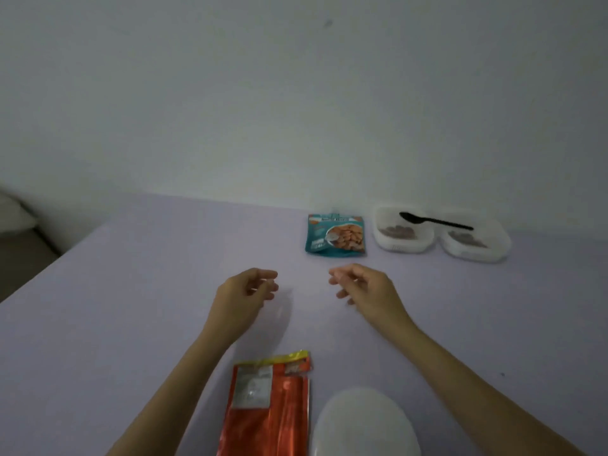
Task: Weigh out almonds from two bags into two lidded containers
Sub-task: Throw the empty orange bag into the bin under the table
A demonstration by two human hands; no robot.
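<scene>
A teal almond bag (335, 235) stands at the back of the lavender table (131, 307). To its right sit two clear open containers, the left container (403, 236) and the right container (475, 243), each with some almonds; a black spoon (436, 221) lies across both. A red foil bag (269, 406) lies flat near me, beside a white round lid (363, 422). My left hand (245, 299) and my right hand (363, 289) hover mid-table between the two bags, fingers loosely curled and apart, holding nothing.
The table's left edge drops off toward a dark floor and a pale object (13, 215) at far left. A plain wall (296, 93) rises right behind the table.
</scene>
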